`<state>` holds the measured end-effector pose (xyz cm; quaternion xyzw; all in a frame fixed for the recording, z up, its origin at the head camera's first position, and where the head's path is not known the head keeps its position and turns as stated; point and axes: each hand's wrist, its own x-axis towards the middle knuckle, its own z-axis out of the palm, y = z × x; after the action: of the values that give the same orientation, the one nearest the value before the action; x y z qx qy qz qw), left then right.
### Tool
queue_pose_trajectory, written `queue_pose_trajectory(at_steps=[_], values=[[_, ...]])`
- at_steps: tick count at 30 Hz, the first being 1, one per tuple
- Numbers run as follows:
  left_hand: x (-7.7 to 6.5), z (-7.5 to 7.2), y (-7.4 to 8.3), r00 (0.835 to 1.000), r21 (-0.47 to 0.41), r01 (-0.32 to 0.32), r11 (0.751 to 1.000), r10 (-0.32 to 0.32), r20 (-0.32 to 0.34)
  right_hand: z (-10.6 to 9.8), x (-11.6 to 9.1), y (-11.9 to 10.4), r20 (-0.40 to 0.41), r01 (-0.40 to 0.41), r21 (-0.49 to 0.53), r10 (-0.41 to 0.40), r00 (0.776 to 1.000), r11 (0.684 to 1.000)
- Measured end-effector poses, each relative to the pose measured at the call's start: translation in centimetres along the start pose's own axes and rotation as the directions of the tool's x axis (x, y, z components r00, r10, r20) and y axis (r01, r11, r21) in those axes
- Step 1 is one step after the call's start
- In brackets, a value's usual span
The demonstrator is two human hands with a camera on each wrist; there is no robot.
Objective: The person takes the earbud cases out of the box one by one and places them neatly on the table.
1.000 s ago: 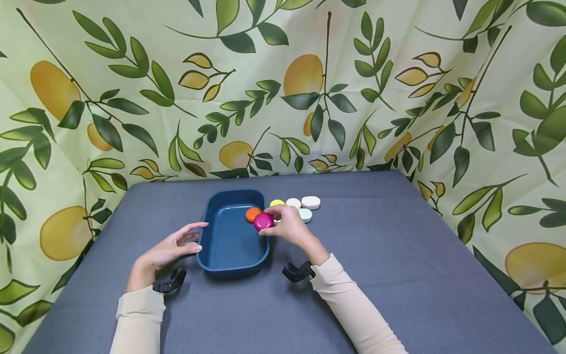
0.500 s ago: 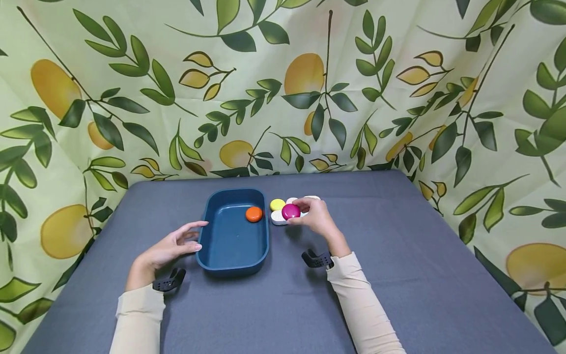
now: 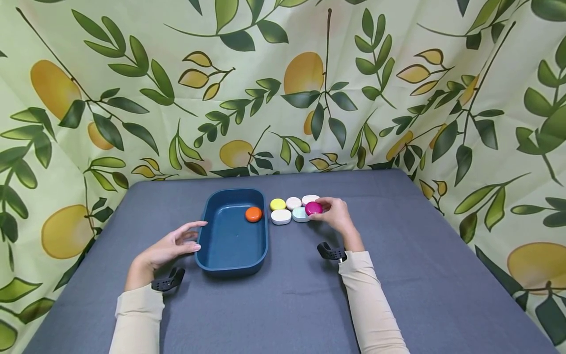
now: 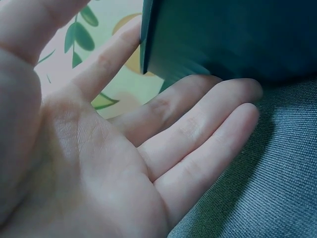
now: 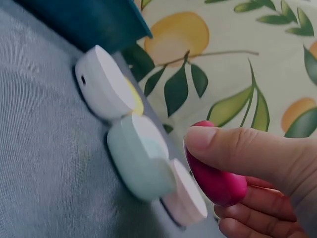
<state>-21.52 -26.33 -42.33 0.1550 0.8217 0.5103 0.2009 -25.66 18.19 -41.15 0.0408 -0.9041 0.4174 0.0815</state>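
My right hand (image 3: 337, 216) pinches a round, glossy magenta case (image 3: 313, 209) between thumb and fingers. In the right wrist view the case (image 5: 220, 181) is tilted on edge, with the thumb across its face. It overlaps a pale mint case (image 3: 300, 214) in the head view. At the left, my left hand (image 3: 170, 246) has its fingers loosely extended, fingertips at the side wall of a blue tray (image 3: 232, 270). The left wrist view shows those fingers (image 4: 198, 119) against the tray's outer side. Inside the tray, toward its far right, lies a round orange case (image 3: 253, 214).
Right of the tray, small cases stand in two short rows: yellow (image 3: 277, 204), pale pinkish (image 3: 294, 203) and white (image 3: 310, 199) behind, white (image 3: 280, 217) in front beside the mint one. A dark slot shows on one white case (image 5: 99, 84). Leaf-patterned cloth (image 3: 283, 98) borders the table.
My right hand has carried the magenta case right, from above the tray's edge and across the small cases, to the right end of the rows. My left hand stays at the tray.
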Motion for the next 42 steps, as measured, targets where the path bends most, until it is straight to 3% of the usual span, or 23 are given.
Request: queue_pose_trajectory(at_steps=[13,42], values=[[-0.1,-0.1,-0.2,1.000,0.002,-0.003,1.000,0.003,0.008,0.2,0.4,2.9,-0.026,-0.125,-0.036,0.124,0.992,0.992],[0.1,-0.1,-0.3,1.000,-0.016,0.017,1.000,-0.017,0.006,1.2,0.5,3.4,-0.020,-0.125,-0.107,0.123,0.992,0.986]])
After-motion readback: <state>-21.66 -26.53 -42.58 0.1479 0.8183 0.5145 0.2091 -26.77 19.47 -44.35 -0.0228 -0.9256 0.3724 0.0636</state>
